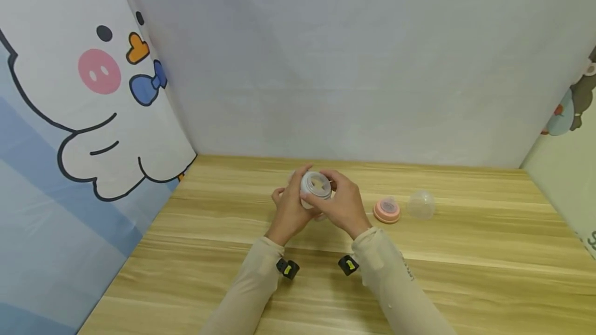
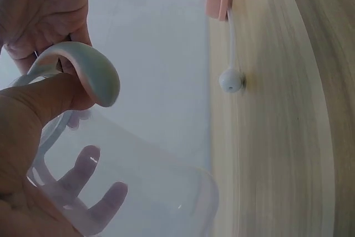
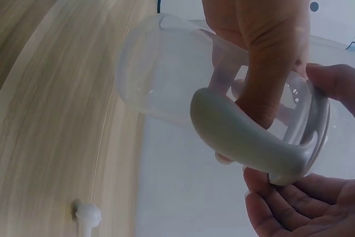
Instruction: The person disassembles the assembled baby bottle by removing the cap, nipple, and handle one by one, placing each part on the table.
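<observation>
A clear baby bottle [image 3: 161, 70] is held tilted above the table, its open mouth facing up in the head view. Around its neck sits a pale grey handle ring [image 1: 317, 185] with a curved handle [image 3: 238, 131]. My left hand [image 1: 291, 203] grips the bottle body, fingers behind it and thumb passing under the handle. My right hand [image 1: 345, 203] holds the ring at the neck between thumb and fingers; its fingertips show at the ring's edge in the right wrist view.
Right of the hands, a pink collar with a clear teat [image 1: 387, 210] lies on the wooden table [image 1: 465, 283]. Its straw ends in a white ball [image 2: 231, 80]. Beside the collar stands a clear dome cap [image 1: 421, 204]. A pale curtain [image 1: 344, 66] hangs behind the table.
</observation>
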`<state>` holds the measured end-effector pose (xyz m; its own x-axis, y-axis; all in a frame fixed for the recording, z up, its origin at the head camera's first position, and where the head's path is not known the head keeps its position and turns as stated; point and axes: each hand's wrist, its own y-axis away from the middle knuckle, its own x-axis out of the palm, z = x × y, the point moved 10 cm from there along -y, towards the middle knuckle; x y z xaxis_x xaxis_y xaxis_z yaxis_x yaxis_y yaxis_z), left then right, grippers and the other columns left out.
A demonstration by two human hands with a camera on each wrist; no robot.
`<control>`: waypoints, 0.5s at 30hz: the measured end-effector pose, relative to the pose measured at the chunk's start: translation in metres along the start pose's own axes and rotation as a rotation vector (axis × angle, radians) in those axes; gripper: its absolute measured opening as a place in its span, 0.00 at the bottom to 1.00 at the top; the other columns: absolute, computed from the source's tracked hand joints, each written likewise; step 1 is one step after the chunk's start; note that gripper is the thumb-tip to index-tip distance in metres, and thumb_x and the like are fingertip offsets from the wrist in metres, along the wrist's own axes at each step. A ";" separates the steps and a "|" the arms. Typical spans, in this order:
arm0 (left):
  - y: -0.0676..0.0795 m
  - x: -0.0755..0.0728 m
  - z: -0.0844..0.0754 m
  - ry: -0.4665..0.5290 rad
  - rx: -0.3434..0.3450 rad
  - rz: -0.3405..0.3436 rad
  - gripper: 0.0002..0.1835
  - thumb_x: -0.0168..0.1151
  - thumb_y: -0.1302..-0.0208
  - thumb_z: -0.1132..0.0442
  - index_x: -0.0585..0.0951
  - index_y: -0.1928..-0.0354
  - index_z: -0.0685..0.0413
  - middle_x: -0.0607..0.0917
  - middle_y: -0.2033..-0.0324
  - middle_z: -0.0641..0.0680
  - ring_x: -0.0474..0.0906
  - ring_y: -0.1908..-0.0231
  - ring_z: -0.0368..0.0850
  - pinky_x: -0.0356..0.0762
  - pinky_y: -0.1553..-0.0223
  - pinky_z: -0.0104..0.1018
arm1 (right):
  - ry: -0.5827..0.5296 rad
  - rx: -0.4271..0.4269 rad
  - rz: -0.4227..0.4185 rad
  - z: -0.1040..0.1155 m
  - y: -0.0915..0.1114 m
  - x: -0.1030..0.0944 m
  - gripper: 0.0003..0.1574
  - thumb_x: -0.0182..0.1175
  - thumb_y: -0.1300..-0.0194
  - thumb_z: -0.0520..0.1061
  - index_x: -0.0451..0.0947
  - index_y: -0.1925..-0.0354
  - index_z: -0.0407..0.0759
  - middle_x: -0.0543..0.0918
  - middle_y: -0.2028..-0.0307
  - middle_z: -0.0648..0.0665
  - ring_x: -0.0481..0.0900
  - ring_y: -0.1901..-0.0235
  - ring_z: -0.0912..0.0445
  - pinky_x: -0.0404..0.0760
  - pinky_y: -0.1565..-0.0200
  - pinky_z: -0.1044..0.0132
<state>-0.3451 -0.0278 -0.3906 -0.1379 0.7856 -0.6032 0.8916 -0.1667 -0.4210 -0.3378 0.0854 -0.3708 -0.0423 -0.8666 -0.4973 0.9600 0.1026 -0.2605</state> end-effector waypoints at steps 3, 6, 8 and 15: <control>0.001 0.001 -0.001 0.000 0.004 0.012 0.52 0.76 0.54 0.58 0.55 0.29 0.37 0.70 0.36 0.51 0.74 0.43 0.51 0.48 0.43 0.58 | -0.009 0.010 -0.005 -0.001 0.000 -0.001 0.40 0.70 0.51 0.60 0.73 0.43 0.48 0.82 0.53 0.45 0.79 0.55 0.52 0.77 0.54 0.56; 0.001 0.002 0.000 -0.009 0.004 0.021 0.55 0.75 0.54 0.57 0.51 0.27 0.35 0.70 0.35 0.51 0.75 0.43 0.50 0.50 0.43 0.58 | -0.022 0.012 -0.011 -0.002 -0.001 -0.003 0.39 0.71 0.51 0.60 0.73 0.44 0.49 0.82 0.53 0.46 0.79 0.54 0.52 0.77 0.53 0.56; 0.001 0.003 0.001 -0.016 0.001 0.029 0.56 0.75 0.53 0.56 0.48 0.27 0.33 0.72 0.36 0.51 0.76 0.43 0.50 0.51 0.44 0.57 | -0.028 0.011 -0.019 -0.002 -0.001 -0.004 0.38 0.71 0.52 0.60 0.73 0.45 0.49 0.82 0.53 0.46 0.79 0.54 0.52 0.77 0.52 0.55; 0.001 0.004 0.002 -0.020 -0.003 0.040 0.61 0.74 0.53 0.53 0.39 0.26 0.31 0.75 0.38 0.54 0.78 0.45 0.52 0.53 0.44 0.54 | -0.047 0.013 -0.037 -0.003 -0.002 -0.010 0.36 0.71 0.51 0.58 0.74 0.45 0.50 0.82 0.51 0.47 0.79 0.51 0.52 0.78 0.50 0.54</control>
<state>-0.3455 -0.0260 -0.3948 -0.1110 0.7663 -0.6328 0.8980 -0.1955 -0.3942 -0.3404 0.0952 -0.3677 -0.0652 -0.8919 -0.4475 0.9614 0.0639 -0.2675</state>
